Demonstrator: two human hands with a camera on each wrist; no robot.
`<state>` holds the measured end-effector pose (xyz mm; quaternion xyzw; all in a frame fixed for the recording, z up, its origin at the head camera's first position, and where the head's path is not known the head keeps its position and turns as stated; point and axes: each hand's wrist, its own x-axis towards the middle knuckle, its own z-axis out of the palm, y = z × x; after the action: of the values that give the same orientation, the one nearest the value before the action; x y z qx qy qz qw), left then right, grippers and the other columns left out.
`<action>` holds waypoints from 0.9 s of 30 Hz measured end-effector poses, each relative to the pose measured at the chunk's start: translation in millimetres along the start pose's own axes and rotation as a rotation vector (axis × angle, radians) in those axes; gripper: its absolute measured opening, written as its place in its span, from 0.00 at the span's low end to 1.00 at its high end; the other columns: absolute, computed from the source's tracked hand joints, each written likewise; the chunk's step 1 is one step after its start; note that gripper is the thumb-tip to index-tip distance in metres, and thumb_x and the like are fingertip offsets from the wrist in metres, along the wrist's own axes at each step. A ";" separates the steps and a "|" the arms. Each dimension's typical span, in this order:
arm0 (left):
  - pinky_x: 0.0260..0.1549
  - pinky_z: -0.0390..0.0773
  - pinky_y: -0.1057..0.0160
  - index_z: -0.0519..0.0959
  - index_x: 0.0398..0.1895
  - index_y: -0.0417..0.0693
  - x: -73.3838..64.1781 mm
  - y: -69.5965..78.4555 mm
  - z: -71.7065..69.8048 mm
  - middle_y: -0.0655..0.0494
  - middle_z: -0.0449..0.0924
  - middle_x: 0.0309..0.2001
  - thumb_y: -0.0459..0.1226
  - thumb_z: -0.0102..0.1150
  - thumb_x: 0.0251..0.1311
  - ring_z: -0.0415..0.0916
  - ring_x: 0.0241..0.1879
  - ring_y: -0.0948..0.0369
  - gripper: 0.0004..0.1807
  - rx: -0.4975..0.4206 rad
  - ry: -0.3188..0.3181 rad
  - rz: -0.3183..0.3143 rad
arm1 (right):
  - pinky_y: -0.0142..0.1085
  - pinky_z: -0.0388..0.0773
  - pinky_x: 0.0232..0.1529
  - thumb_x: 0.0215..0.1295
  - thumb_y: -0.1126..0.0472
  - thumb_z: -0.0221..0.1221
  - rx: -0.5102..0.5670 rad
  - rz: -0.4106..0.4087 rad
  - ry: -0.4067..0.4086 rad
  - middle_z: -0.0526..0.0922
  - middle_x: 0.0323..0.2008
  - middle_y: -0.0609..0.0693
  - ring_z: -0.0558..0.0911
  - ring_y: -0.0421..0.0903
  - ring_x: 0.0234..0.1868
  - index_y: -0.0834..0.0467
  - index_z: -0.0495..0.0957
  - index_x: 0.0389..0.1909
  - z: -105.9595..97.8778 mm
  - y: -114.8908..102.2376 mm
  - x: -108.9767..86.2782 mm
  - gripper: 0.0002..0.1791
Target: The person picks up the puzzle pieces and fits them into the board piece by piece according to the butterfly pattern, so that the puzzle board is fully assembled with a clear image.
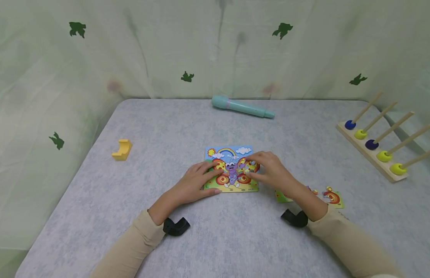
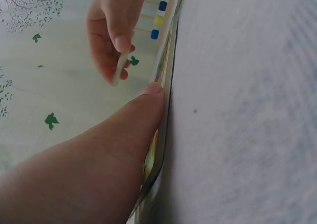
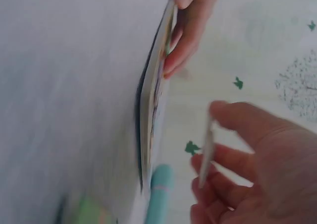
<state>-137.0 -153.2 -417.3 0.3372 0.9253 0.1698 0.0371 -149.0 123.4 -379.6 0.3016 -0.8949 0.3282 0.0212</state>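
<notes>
Beige sleeves (image 1: 350, 243) reach in from the bottom of the head view, a black curved device (image 1: 176, 227) beside each wrist. Ahead of them, on the grey mottled table (image 1: 166, 133), lies a flat puzzle board (image 1: 250, 188) printed with a purple butterfly under a rainbow. The left hand (image 1: 192, 183) rests on its left side, its grip relaxed, fingers stretched over the picture and thumb at the near edge. Over the board's right side, the right hand (image 1: 273, 170) has its grip pinched on a thin puzzle piece (image 2: 119, 70), thumb on one face and fingers on the other (both wrist views show that piece apart from the board). Partly behind the right forearm lie loose puzzle pieces (image 1: 334, 198), one with a red spiral. A yellow block (image 1: 122, 150) sits well apart to the left, a teal toy microphone (image 1: 242, 107) lies near the far edge, and at the far right stands a wooden peg stand (image 1: 366, 152) with blue and yellow beads. Pale cloth (image 1: 166, 42) with green leaf shapes hangs behind.
</notes>
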 end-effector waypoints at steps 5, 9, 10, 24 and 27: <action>0.60 0.46 0.51 0.62 0.64 0.63 0.5 0.9 0.1 0.60 0.49 0.67 0.62 0.43 0.57 0.45 0.65 0.53 0.33 0.012 -0.001 0.004 | 0.48 0.64 0.47 0.53 0.58 0.64 -0.047 0.007 -0.039 0.77 0.44 0.53 0.71 0.50 0.44 0.59 0.77 0.49 13.7 5.8 8.7 0.22; 0.60 0.46 0.50 0.62 0.64 0.62 0.6 2.1 -0.2 0.60 0.49 0.67 0.62 0.43 0.57 0.45 0.65 0.53 0.32 0.019 -0.001 0.004 | 0.49 0.63 0.48 0.54 0.56 0.63 -0.085 0.009 -0.066 0.77 0.44 0.53 0.71 0.51 0.46 0.59 0.77 0.49 21.8 11.2 14.5 0.21; 0.60 0.47 0.50 0.63 0.64 0.62 0.6 2.6 -0.5 0.59 0.50 0.67 0.62 0.43 0.57 0.46 0.64 0.53 0.32 0.019 -0.002 0.004 | 0.50 0.63 0.48 0.54 0.56 0.63 -0.091 0.014 -0.074 0.77 0.44 0.53 0.71 0.51 0.46 0.59 0.76 0.49 23.2 12.0 15.8 0.21; 0.61 0.45 0.54 0.66 0.61 0.50 10.4 12.5 -1.7 0.56 0.61 0.62 0.60 0.47 0.57 0.51 0.63 0.56 0.34 0.010 -0.002 0.036 | 0.48 0.60 0.45 0.55 0.54 0.63 0.011 0.135 -0.107 0.72 0.46 0.51 0.68 0.50 0.47 0.54 0.78 0.48 29.7 15.9 22.7 0.19; 0.59 0.48 0.53 0.63 0.64 0.53 14.7 16.3 -2.5 0.56 0.61 0.60 0.61 0.45 0.56 0.55 0.59 0.55 0.36 0.051 -0.018 0.022 | 0.48 0.60 0.46 0.55 0.53 0.63 -0.004 0.147 -0.113 0.71 0.47 0.51 0.67 0.50 0.47 0.53 0.78 0.49 28.6 15.2 22.6 0.20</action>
<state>-138.8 -132.9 -408.8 0.3497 0.9252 0.1433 0.0349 -171.3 103.5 -405.4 0.2533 -0.9150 0.3096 -0.0529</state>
